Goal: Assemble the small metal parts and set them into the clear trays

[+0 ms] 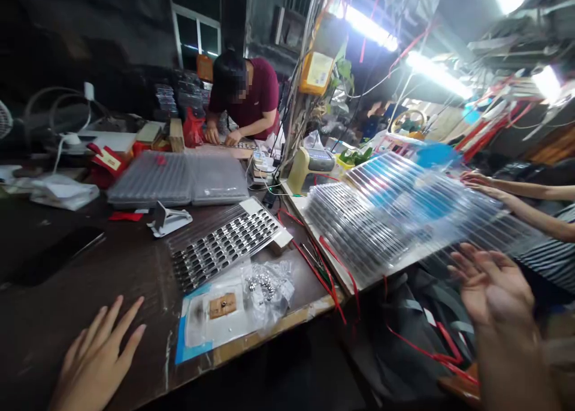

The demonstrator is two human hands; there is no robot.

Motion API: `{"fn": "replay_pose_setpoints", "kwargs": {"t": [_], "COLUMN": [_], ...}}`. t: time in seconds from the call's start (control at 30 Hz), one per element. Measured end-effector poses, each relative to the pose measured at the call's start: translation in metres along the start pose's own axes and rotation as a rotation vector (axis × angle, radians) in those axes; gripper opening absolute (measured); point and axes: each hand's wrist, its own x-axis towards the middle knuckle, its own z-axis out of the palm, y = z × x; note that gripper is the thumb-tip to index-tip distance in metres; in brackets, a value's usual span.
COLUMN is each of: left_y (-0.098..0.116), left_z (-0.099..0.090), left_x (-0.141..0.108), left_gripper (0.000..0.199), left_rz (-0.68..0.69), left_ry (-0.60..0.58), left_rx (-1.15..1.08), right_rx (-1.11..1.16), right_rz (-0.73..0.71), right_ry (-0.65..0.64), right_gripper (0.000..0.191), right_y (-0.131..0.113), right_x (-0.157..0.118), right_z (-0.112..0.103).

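My left hand (101, 351) lies flat on the dark table (135, 273), fingers spread, holding nothing. At the right, my right hand (492, 282) is raised in the air, palm turned up and fingers loosely apart, with nothing seen in it. It is nearest to the clear ribbed plastic trays (368, 225). Between the hands, a clear tray with rows of dark metallic pieces (224, 240) lies tilted on the table. In front of it are a small brown block (223, 305) on a white and blue sheet (193, 339), and a clear plastic bag (269, 288) of shiny metal beads.
Stacked plastic trays (153, 177) stand behind, near a white stand (169, 219). A phone (58, 255) lies at left. A co-worker (251, 99) bends over the far table; another person's arms (516, 195) reach in from the right. Red straps (321, 267) hang over the table edge.
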Motion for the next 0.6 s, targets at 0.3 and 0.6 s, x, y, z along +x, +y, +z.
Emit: {"fn": "replay_pose_setpoints", "kwargs": {"t": [0.3, 0.6], "left_y": [0.012, 0.02], "left_z": [-0.006, -0.018], "left_x": [-0.002, 0.0], "left_gripper": [0.061, 0.054], "left_rz": [-0.006, -0.016], "left_ry": [-0.006, -0.058], "left_rx": [0.061, 0.078], "right_rx": [-0.427, -1.019], "right_rz": [-0.541, -0.469], "right_ry": [-0.045, -0.4], "right_gripper": [0.056, 0.018], "right_y": [0.03, 0.059], "right_x": [-0.005, -0.011], "right_z": [0.001, -0.012]}}
